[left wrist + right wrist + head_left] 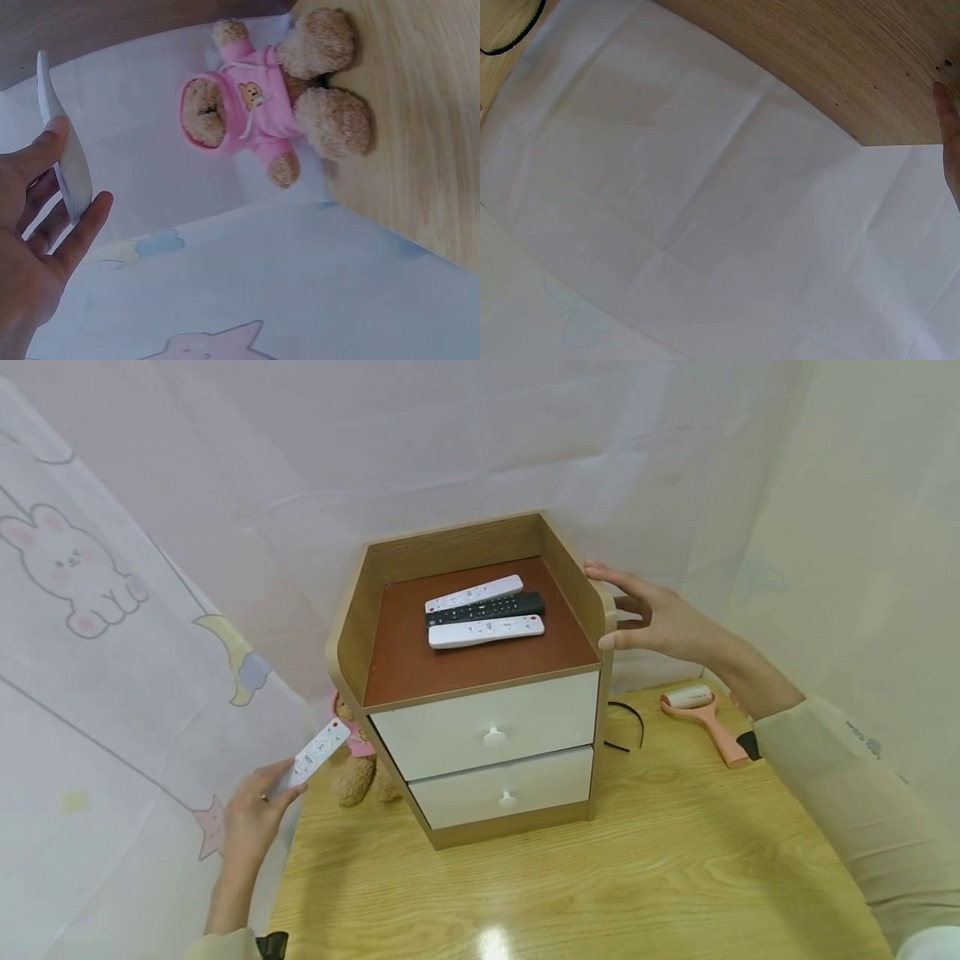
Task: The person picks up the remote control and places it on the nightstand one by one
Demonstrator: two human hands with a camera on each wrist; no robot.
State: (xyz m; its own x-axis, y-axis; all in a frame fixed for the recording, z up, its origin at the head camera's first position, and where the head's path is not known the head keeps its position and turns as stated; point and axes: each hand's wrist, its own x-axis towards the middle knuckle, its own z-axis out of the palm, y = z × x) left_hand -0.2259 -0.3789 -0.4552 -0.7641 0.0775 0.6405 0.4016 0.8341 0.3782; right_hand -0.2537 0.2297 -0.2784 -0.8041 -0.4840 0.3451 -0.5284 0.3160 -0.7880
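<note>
My left hand pinches a white remote control between thumb and fingers, left of the small drawer cabinet. In the left wrist view the remote appears nearly edge-on. On the cabinet's brown top lie a white remote, a black remote and another white remote, side by side. My right hand is at the cabinet's right side panel, fingers spread along it and thumb near its front edge. Only one finger shows in the right wrist view, against the wooden panel.
A teddy bear in a pink hoodie leans by the cabinet's left side. Right of the cabinet are a black headband and an orange-handled lint roller on the wooden table. Pale cloth hangs behind.
</note>
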